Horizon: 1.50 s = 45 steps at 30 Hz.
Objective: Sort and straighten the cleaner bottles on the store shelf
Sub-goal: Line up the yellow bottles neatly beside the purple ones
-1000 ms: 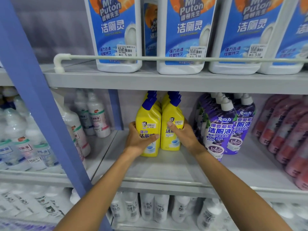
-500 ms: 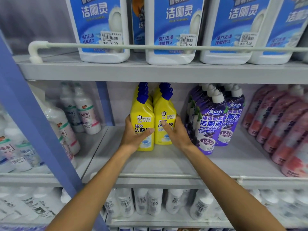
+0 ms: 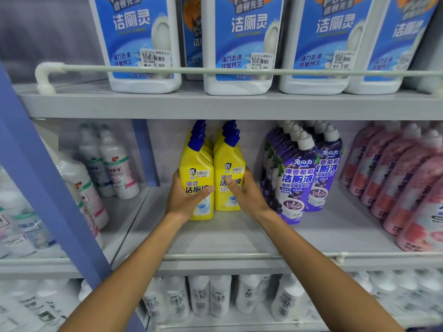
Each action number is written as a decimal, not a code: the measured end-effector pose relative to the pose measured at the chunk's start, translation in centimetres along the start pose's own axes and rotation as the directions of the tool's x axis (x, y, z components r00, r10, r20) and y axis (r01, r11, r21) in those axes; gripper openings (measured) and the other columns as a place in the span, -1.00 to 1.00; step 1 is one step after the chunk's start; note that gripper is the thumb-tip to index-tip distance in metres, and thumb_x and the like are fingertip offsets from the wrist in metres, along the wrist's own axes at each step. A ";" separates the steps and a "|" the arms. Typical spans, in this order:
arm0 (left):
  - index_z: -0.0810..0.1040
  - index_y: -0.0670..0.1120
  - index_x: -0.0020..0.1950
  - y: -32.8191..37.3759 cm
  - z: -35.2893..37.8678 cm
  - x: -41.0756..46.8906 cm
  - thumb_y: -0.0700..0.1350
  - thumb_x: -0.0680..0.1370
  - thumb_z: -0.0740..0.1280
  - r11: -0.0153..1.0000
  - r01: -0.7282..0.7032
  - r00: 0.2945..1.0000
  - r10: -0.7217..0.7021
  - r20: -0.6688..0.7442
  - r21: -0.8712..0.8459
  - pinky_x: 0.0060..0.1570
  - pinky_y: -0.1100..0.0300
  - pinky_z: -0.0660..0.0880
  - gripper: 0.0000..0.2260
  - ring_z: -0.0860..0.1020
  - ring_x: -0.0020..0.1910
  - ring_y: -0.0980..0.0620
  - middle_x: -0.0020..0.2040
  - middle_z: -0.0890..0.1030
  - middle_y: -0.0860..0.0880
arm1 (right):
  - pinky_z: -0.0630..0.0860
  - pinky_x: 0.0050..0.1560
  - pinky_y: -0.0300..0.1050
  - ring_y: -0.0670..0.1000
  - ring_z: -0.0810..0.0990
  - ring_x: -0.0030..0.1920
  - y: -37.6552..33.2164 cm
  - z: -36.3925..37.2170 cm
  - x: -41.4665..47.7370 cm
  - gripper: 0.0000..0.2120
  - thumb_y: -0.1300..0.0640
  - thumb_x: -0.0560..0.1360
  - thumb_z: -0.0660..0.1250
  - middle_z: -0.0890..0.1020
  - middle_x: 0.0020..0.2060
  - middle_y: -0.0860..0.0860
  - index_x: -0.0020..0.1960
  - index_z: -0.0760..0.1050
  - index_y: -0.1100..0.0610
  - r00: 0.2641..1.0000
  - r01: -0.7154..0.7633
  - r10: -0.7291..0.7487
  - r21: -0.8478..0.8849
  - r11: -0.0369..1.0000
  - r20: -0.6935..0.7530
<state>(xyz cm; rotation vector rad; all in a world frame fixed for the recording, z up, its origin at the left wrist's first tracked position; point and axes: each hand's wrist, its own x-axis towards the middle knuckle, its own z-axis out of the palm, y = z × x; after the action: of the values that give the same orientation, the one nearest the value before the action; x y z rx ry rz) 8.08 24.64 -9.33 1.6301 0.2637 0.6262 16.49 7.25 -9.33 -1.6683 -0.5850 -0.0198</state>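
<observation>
- Your two front bottles, the left yellow bottle (image 3: 196,164) and the right yellow bottle (image 3: 229,159), stand upright and touching, side by side, set back on the middle shelf (image 3: 227,238); more blue-capped yellow ones line up behind each.
- Your left hand (image 3: 184,200) grips the left yellow bottle, with the thumb lying across its front label and the fingers wrapped round its left side.
- Your right hand (image 3: 247,195) grips the right yellow bottle the same way, thumb on the label and fingers round its right side.
- Just right of your right hand stand the purple bottles (image 3: 297,178) in two rows, and farther right the pink bottles (image 3: 407,183).
- On the shelf above, large white jugs (image 3: 237,44) with blue labels sit behind a pale rail (image 3: 239,71).
- To the left, past the blue post (image 3: 48,188), stand white bottles (image 3: 117,171).
</observation>
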 end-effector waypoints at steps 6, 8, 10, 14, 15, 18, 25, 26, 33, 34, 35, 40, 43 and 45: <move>0.43 -0.07 0.34 -0.2 -0.3 0.1 0.08 0.17 0.68 1.000 -0.010 1.000 0.011 -0.012 0.016 -0.04 0.21 0.65 -0.18 0.70 0.05 0.13 0.14 0.69 0.04 | 0.61 0.28 0.08 -0.02 0.65 0.28 0.1 0.2 0.0 -0.46 -0.05 0.62 0.38 0.63 0.32 -0.02 0.52 0.31 0.07 1.000 -0.001 0.002 -0.004 1.000 0.030; 0.42 -0.05 0.31 -0.3 -0.3 0.0 -0.07 0.25 0.71 1.000 -0.017 1.000 0.017 -0.013 0.023 -0.12 0.30 0.62 -0.27 0.69 -0.02 0.23 0.11 0.67 0.09 | 0.62 0.25 0.00 -0.03 0.65 0.27 -0.3 0.0 -0.1 -0.52 0.04 0.65 0.36 0.63 0.31 0.01 0.52 0.33 0.10 0.999 0.000 0.000 0.002 1.000 0.041; 0.42 -0.05 0.30 0.0 -0.3 0.1 -0.20 0.34 0.67 0.999 -0.025 1.000 0.025 -0.017 0.020 -0.17 0.34 0.60 -0.36 0.69 -0.03 0.24 0.06 0.67 0.11 | 0.63 0.21 -0.08 -0.05 0.67 0.24 -0.5 -0.3 0.1 -0.58 0.07 0.67 0.35 0.65 0.29 0.02 0.49 0.38 0.10 0.998 -0.010 0.009 0.020 1.000 0.056; 0.33 -0.09 0.52 2.3 -1.3 1.6 0.03 0.37 0.61 0.996 -0.089 0.996 0.089 -0.006 -0.031 -0.01 0.23 0.63 -0.20 0.67 0.16 0.08 0.25 0.66 0.01 | 0.63 0.23 0.09 -0.03 0.70 0.18 -1.5 -1.3 1.7 -0.65 -0.06 0.62 0.40 0.71 0.16 -0.03 0.33 0.48 0.05 1.000 0.010 -0.011 0.032 0.999 0.023; 0.27 -0.05 0.58 3.2 -1.6 2.1 0.07 0.38 0.61 0.994 -0.109 0.994 0.109 0.005 -0.026 0.08 0.22 0.62 -0.14 0.63 0.25 0.10 0.36 0.59 0.01 | 0.63 0.24 0.09 -0.06 0.70 0.17 -2.1 -1.4 2.1 -0.68 -0.06 0.61 0.41 0.72 0.13 -0.07 0.28 0.48 0.04 1.000 0.022 -0.023 0.025 0.999 0.019; 0.34 -0.01 0.56 5.1 -1.8 2.7 -0.05 0.49 0.57 0.985 -0.168 0.985 0.167 0.039 0.043 0.11 0.24 0.61 -0.29 0.64 0.19 0.19 0.31 0.61 0.07 | 0.63 0.16 -0.14 -0.26 0.68 0.04 -3.0 -1.2 3.0 -0.70 0.00 0.63 0.39 0.67 0.07 -0.22 0.30 0.38 -0.05 0.998 0.067 -0.066 -0.055 0.996 0.021; 0.45 0.03 0.48 5.5 -1.2 1.3 0.00 0.62 0.41 0.980 -0.201 0.977 0.201 0.069 0.001 0.17 0.17 0.59 -0.57 0.66 0.16 0.12 0.22 0.68 0.08 | 0.50 0.39 0.02 -0.03 0.57 0.35 -3.9 -0.6 2.1 -0.31 -0.28 0.58 0.27 0.58 0.37 0.00 0.57 0.29 0.08 0.998 0.069 -0.068 -0.107 0.992 0.019; 0.44 0.07 0.49 5.8 -1.3 1.4 0.10 0.63 0.35 0.987 -0.162 0.985 0.163 0.061 -0.022 0.27 0.20 0.52 -0.56 0.60 0.25 0.17 0.30 0.62 0.13 | 0.49 0.38 -0.03 -0.06 0.56 0.33 -4.5 -1.0 2.0 -0.39 -0.28 0.62 0.23 0.58 0.33 -0.05 0.54 0.35 0.06 0.999 0.033 -0.033 -0.068 0.997 0.000; 0.43 -0.08 0.52 8.0 -1.7 9.3 0.14 0.69 0.23 0.951 0.199 0.976 -0.213 -0.034 -0.235 0.16 0.04 0.55 -0.53 0.58 0.18 -0.08 0.38 0.54 -0.12 | 0.40 0.04 -0.14 0.09 0.56 0.06 -5.6 -2.5 9.0 -0.68 0.08 0.66 0.24 0.65 0.21 0.24 0.23 0.61 0.29 0.940 -0.278 0.249 -0.105 0.955 -0.233; 0.45 -0.10 0.50 7.8 -1.5 9.7 0.10 0.69 0.24 0.935 0.234 0.972 -0.233 0.035 -0.267 0.11 0.05 0.55 -0.56 0.61 0.08 -0.08 0.31 0.57 -0.14 | 0.41 0.05 -0.14 0.05 0.52 0.05 -5.2 -2.3 9.7 -0.66 0.09 0.67 0.25 0.64 0.24 0.22 0.29 0.57 0.30 0.934 -0.337 0.315 -0.120 0.934 -0.168; 0.50 -0.12 0.45 7.5 -1.5 9.9 0.07 0.69 0.25 0.929 0.257 0.966 -0.238 0.105 -0.264 0.14 0.01 0.55 -0.60 0.62 0.03 -0.10 0.25 0.60 -0.16 | 0.44 0.07 -0.11 0.04 0.53 0.06 -5.1 -2.2 9.9 -0.63 0.05 0.65 0.27 0.63 0.22 0.19 0.32 0.55 0.29 0.925 -0.376 0.363 -0.125 0.918 -0.115; 0.67 -0.12 0.01 6.7 -1.5 9.7 -0.06 0.63 0.34 0.949 0.230 0.973 -0.216 0.085 -0.215 0.16 -0.04 0.56 -0.83 0.66 -0.09 -0.14 -0.06 0.72 -0.19 | 0.61 0.06 0.04 0.20 0.71 0.06 -3.1 -1.5 11.7 -0.57 -0.16 0.54 0.36 0.72 0.06 0.19 0.04 0.62 0.23 0.917 -0.396 0.388 -0.090 0.914 -0.095; 0.69 -0.09 0.10 6.2 -1.8 10.0 -0.04 0.62 0.36 0.957 0.205 0.978 -0.193 0.077 -0.208 0.19 -0.05 0.60 -0.82 0.70 -0.01 -0.13 0.03 0.75 -0.17 | 0.64 0.09 0.06 0.16 0.71 -0.03 -3.9 -1.7 11.3 -0.66 -0.07 0.58 0.37 0.74 0.05 0.21 0.04 0.62 0.24 0.916 -0.397 0.392 -0.051 0.916 -0.080; 0.69 -0.10 0.10 6.0 -2.1 10.3 -0.05 0.62 0.37 0.959 0.202 0.979 -0.192 0.067 -0.199 0.21 -0.09 0.58 -0.82 0.69 0.01 -0.15 0.07 0.73 -0.21 | 0.65 0.08 0.07 0.14 0.69 -0.07 -4.3 -1.7 11.0 -0.65 -0.01 0.60 0.38 0.73 0.07 0.22 0.13 0.61 0.29 0.915 -0.403 0.401 -0.020 0.915 -0.050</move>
<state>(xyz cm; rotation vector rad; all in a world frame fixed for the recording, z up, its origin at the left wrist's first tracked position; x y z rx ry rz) 14.34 30.64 -0.91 1.3979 0.3126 0.4470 24.91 9.95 -1.30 -1.7860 -0.1981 0.2337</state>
